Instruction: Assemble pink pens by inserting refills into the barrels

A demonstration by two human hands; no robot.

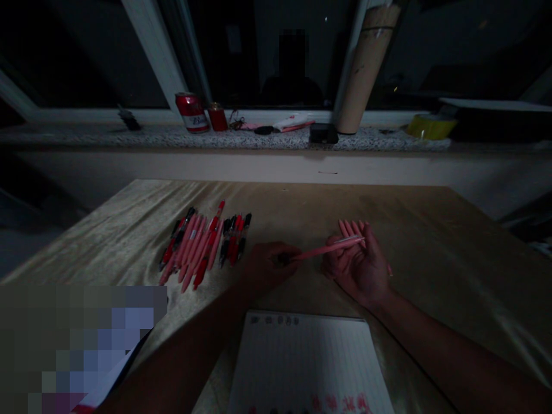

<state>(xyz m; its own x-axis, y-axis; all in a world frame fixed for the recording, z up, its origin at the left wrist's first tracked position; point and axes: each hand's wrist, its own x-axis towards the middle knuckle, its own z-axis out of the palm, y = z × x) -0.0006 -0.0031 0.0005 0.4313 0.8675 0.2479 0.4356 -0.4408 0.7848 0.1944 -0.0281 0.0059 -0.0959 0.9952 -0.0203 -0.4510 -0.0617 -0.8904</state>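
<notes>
A pink pen spans the gap between my two hands, over the table. My left hand is closed at the pen's left end, its fingertips partly in shadow. At the pen's other end, which carries a clip, my right hand is turned palm up and closed around it with thumb and fingers. Several more pink pens lie on the table just behind my right hand, partly hidden by it. Left of my left hand lies a group of pink, red and black pens, some overlapping.
A lined notebook with red writing lies in front of me on the cloth-covered table. Along the stone windowsill stand a red can, a tall tan tube and a yellow tape roll. The lower left is blurred out.
</notes>
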